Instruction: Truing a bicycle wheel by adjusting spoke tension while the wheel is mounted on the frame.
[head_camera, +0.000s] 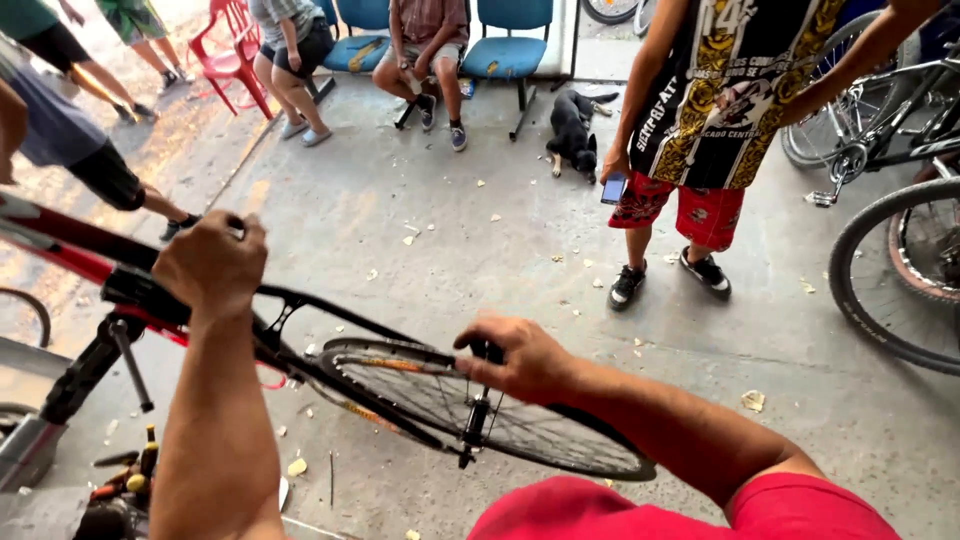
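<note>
Bicycle wheel (480, 400) lies tilted in red-black frame (90, 265), low before us. Our right hand (515, 358) closed around black part at wheel's rim; left hand (212, 262) clenched on frame. Bystander's hand holds blue phone (613, 188). Black dog (573, 130) by blue chairs (508, 45).

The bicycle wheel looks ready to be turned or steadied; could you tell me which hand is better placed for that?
Probably the right hand: it already rests on the wheel by the black part it grips at the rim. The left hand is closed on the red-and-black bicycle frame, away from the wheel, seemingly steadying the bicycle.
</note>
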